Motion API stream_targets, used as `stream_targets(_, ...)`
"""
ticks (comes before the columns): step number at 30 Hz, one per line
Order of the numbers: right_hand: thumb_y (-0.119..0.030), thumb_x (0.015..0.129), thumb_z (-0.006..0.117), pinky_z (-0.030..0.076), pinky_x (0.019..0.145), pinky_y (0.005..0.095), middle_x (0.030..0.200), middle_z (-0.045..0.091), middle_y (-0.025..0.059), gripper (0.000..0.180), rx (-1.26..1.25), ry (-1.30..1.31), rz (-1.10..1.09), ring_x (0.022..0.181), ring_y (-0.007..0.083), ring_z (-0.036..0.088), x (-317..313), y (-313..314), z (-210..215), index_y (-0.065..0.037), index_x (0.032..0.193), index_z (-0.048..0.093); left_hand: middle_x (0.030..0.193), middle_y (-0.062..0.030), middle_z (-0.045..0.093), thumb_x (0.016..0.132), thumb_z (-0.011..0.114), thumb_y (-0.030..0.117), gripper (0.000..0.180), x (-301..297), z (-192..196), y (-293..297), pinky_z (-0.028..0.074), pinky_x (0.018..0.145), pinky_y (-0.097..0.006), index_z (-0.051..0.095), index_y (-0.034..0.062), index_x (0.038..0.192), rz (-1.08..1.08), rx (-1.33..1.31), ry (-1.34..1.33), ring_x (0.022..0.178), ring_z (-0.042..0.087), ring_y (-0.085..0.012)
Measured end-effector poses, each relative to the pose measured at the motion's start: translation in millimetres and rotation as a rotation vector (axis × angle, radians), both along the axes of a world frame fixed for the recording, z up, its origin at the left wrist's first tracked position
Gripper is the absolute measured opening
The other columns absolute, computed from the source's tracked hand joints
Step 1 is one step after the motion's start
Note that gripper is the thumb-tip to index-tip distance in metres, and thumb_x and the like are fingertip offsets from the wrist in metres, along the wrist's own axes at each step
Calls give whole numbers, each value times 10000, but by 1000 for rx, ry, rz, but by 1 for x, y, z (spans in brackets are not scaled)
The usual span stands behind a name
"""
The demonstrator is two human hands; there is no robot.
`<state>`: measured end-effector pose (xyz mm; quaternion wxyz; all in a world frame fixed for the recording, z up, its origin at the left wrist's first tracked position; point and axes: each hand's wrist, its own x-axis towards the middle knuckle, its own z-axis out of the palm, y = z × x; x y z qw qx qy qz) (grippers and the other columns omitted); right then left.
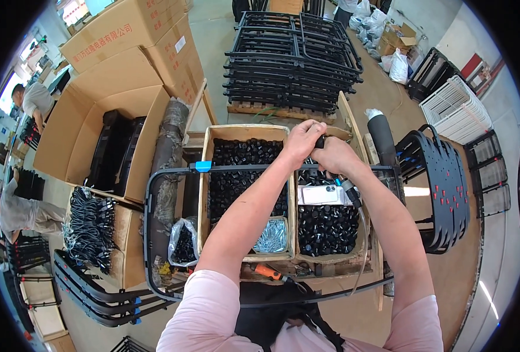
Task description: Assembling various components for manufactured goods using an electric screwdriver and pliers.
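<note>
A slim, dark, rod-shaped tool (pixel 349 190) with a thin cable trailing from its lower end is clasped in the right hand (pixel 335 156), whose fingers are curled tightly round its upper part. The left hand (pixel 301 139) is clenched just beside it, touching it, around a small dark piece that is mostly hidden; what that piece is cannot be told. Both hands are held over the far bar of a black tubular metal frame (pixel 154 193) with rounded corners and a small blue clip on its top bar.

Under the hands, a wooden tray (pixel 205 176) with plain plank walls is divided into compartments filled with small, glossy black plastic caps (pixel 242 176). A white phone (pixel 321 195) is laid flat on the caps of the right compartment. Shiny silver screws (pixel 271 236) are kept in a small box at the near edge of the left compartment.

To the left, a large open brown cardboard box (pixel 95 111) with black parts inside is seen, and closed cartons with red printing are stacked behind it. A stack of black wire frames (pixel 292 58) is set on a wooden pallet beyond the tray.
</note>
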<state>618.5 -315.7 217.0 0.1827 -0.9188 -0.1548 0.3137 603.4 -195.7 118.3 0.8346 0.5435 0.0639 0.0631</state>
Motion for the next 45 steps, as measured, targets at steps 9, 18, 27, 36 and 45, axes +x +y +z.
stream_targets(9, -378, 886, 607, 559, 600, 380, 630, 695, 110, 411, 6, -21, -38, 582, 233, 711, 2, -4, -13, 1, 769, 718, 951, 4, 658, 1052, 639, 266, 230, -1, -5, -2, 481, 821, -275, 688, 48, 996, -2, 78, -8, 905, 575, -93)
stream_targets(18, -394, 844, 670, 531, 575, 361, 629, 688, 105, 401, 114, 126, -63, 569, 197, 683, 19, -15, -53, -12, 729, 706, 1015, -29, 678, 1030, 675, 301, 252, -1, -19, -7, 508, 869, -306, 703, 53, 1065, -32, -17, 8, 975, 605, -114)
stream_targets(27, -21, 693, 667, 507, 496, 357, 681, 685, 153, 102, 371, 222, -106, 550, 235, 662, 19, -7, -44, 45, 769, 679, 1006, -38, 713, 995, 692, 348, 345, -7, -8, -1, 531, 845, -318, 725, 17, 1084, 18, 107, -32, 927, 625, -115)
stream_targets(36, 37, 757, 620, 544, 476, 357, 781, 659, 125, 327, 364, 244, -149, 621, 238, 696, 4, -4, -21, 23, 1083, 610, 915, -54, 695, 956, 682, 369, 367, -16, 10, -1, 522, 790, -341, 713, 3, 952, -18, 109, -61, 839, 604, -128)
stream_targets(45, -103, 764, 643, 543, 600, 371, 767, 697, 121, 282, 261, -73, -23, 672, 212, 701, -107, -62, 38, 41, 1004, 670, 865, -23, 652, 948, 752, 330, 322, -104, 47, -49, 507, 756, -331, 691, 14, 958, -148, 140, -177, 835, 542, -92)
